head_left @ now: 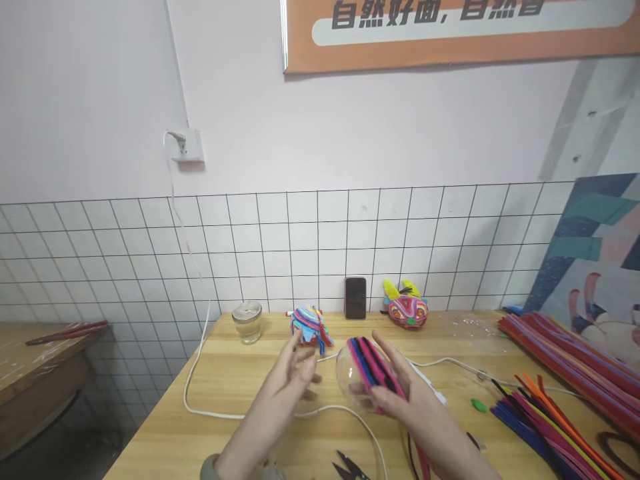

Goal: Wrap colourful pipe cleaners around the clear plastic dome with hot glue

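Observation:
My right hand (403, 383) is closed around a clear plastic ball (347, 373). Strips of pink, black and blue pipe cleaner (373, 363) cover the ball's right side, while its left side is bare and see-through. To the left, my left hand (293, 370) is held in the air with fingers apart and nothing in it. Just beyond its fingertips sits a striped, multicoloured pipe-cleaner figure (310, 323). Between my forearms, a pair of black scissors (350, 467) lies at the near edge of view.
A lidded glass jar (249, 323), a phone (355, 298) and a pink figure with yellow ears (407, 310) stand along the wall. A white cable (215, 415) loops over the table. Pipe-cleaner bundles (540, 427), a green piece (479, 405) and clear plastic (473, 327) lie right.

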{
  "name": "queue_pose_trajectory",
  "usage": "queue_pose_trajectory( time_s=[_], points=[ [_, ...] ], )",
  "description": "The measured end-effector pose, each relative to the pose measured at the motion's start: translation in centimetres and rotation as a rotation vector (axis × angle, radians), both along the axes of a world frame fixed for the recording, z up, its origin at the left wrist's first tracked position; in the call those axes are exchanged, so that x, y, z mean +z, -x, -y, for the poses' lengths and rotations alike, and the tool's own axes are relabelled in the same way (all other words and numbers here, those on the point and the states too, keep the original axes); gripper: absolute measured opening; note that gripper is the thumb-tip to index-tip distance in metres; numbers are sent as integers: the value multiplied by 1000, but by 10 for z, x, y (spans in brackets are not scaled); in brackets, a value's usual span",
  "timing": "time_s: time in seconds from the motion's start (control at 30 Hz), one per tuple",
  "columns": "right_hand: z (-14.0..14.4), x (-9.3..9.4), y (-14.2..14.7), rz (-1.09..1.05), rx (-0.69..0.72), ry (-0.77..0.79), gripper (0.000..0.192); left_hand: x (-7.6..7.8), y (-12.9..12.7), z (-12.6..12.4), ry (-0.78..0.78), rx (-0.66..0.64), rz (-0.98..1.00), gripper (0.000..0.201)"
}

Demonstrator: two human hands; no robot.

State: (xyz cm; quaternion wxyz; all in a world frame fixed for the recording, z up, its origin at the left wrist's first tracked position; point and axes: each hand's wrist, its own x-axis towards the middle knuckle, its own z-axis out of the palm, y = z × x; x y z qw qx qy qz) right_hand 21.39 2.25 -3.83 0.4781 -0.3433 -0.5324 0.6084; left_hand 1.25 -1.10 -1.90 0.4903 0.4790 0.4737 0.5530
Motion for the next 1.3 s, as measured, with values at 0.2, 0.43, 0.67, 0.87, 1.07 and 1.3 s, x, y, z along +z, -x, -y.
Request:
queue_pose_trajectory(
  time_s=[0.2,0.43,0.67,0.87,1.07,1.3],
  points=[
    [-4,5,-4,-253,1,242,62,4,7,-7,-46,100,220,26],
    [-1,3,-2,-304,66,245,52,1,3,-1,52,-80,397,27],
    [0,5,-1,-312,50,255,48,-1,1,-4,87,-112,460,30],
    [1,9,-2,-305,52,281,55,0,-3,-3,89,-79,391,33],
    [1,8,0,-312,97,280,53,-2,-2,-8,26,34,187,32],
    [1,5,2,-321,150,302,69,-4,-1,-10,-43,114,74,34]
  ],
)
